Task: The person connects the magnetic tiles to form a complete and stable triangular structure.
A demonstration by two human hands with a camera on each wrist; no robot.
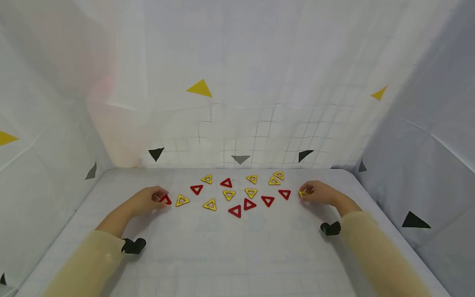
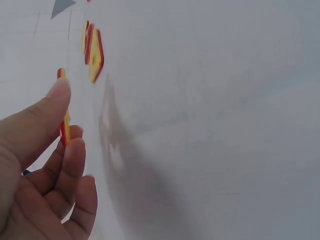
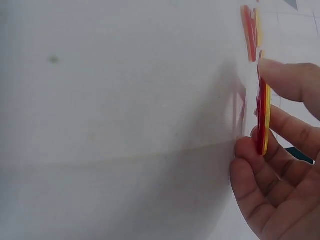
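At the left end of a scatter of flat open triangles, my left hand [image 1: 146,201] pinches a triangle, red side up [image 1: 166,199], between thumb and fingers. The left wrist view has this held triangle [image 2: 65,132] edge-on, one face red and the other yellow. On the far right, my right hand [image 1: 320,193] pinches another triangle, yellow side up [image 1: 302,194]. Its red and yellow layers show in the right wrist view, where the held triangle [image 3: 263,117] also appears edge-on. Beside the left hand lies a yellow triangle [image 1: 177,202]; nearest the right hand lies a red triangle [image 1: 285,197].
Several more red and yellow triangles lie between the hands on the white table [image 1: 222,255]. Two yellow ones at the back right touch or nearly touch. White sheeting [image 1: 237,49] with printed triangles rises behind and at both sides.
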